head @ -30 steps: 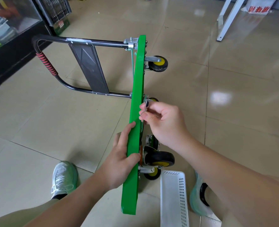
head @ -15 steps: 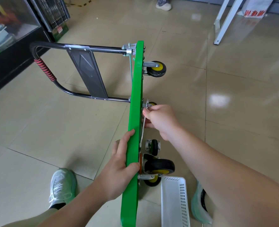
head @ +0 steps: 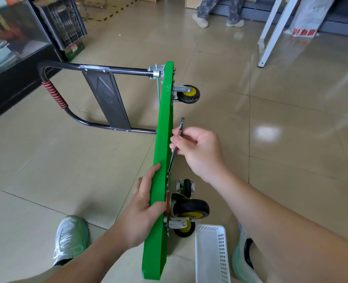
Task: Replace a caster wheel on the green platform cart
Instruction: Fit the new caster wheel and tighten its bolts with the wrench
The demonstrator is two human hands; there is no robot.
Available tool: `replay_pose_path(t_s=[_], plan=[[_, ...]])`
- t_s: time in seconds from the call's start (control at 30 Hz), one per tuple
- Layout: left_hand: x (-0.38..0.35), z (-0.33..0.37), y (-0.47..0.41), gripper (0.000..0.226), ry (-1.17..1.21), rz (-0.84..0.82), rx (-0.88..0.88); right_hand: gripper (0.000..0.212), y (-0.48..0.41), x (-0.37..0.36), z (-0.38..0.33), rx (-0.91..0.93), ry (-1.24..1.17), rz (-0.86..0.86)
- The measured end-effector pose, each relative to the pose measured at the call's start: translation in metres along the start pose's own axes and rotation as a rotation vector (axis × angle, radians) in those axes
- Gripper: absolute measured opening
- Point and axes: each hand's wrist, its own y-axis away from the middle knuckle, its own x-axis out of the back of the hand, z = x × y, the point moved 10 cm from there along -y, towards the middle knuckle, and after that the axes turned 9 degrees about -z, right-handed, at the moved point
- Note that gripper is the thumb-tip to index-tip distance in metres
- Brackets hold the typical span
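Head view: the green platform cart (head: pixel 162 139) stands on its long edge on the tiled floor, its black handle (head: pixel 52 92) splayed out to the left as a prop. The left hand (head: pixel 142 213) grips the upper edge of the deck, thumb on the wheel side, steadying it. The right hand (head: pixel 199 148) pinches a slim wrench (head: pixel 181 124) lying close along the underside, its lower end reaching toward the fasteners just above the near caster (head: pixel 190 208). A loose caster (head: pixel 186 187) with its mounting plate lies on the floor just behind that one; I cannot tell whether it is the old part or the new. I judge the bolt work at the near mount is in hand, and the next move calls for seating the wrench squarely on a nut while the deck is kept from tipping. Open floor lies to the right for the wrench swing, but a white basket (head: pixel 211 254) sits just beside the near wheels and a shoe (head: pixel 71 237) is near the deck's left.
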Motion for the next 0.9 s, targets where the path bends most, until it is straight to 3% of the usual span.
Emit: replay_pose_path(t_s=[0.33,0.63,0.9], plan=[[0.001,-0.003,0.002,0.088,-0.009,0.037,0.001,0.019,0.065,-0.014,-0.026,0.395,0.046,-0.039],[-0.001,0.000,0.002,0.086,0.006,0.012,0.008,0.022,0.061,-0.003,-0.019,0.378,-0.005,0.008],[0.000,-0.001,0.001,0.086,-0.012,0.008,0.011,0.017,0.067,-0.017,-0.025,0.475,0.160,-0.046]])
